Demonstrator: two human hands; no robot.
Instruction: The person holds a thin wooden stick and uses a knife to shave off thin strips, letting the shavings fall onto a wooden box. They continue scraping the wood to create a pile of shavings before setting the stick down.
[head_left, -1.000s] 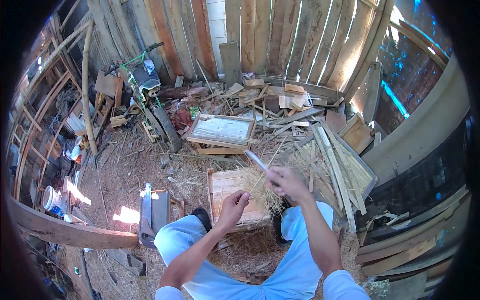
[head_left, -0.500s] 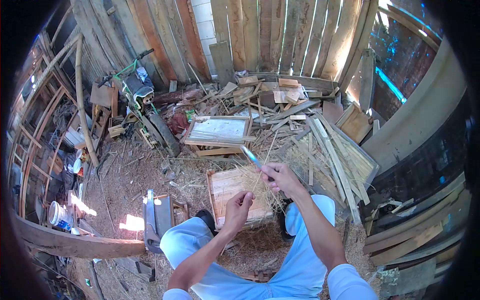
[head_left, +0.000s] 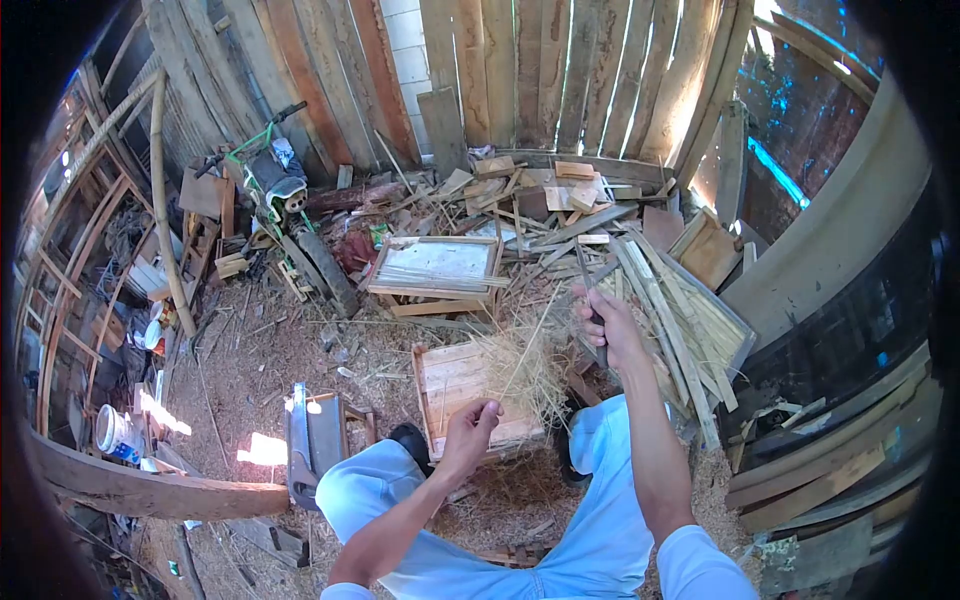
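My right hand (head_left: 612, 325) is wrapped round the dark handle of a knife (head_left: 586, 262), whose blade points up and away from me. My left hand (head_left: 471, 436) is closed in a pinch, over the near part of a shallow wooden box (head_left: 450, 375). A thin strip (head_left: 531, 342) rises from near the left fingertips; its lower end is too fine to follow surely. Pale shavings (head_left: 540, 375) lie heaped over the box's right side, between my two hands.
Beyond the box stands a framed tray with thin strips (head_left: 440, 262). Scrap wood (head_left: 575, 195) is piled at the plank wall, long boards (head_left: 665, 320) lie right. A small bike (head_left: 280, 190) leans back left; a dark bench (head_left: 318, 440) stands beside my left knee.
My right hand has moved right and up with the knife, away from the left hand, and the blade now points more upright. My left hand has dropped slightly lower.
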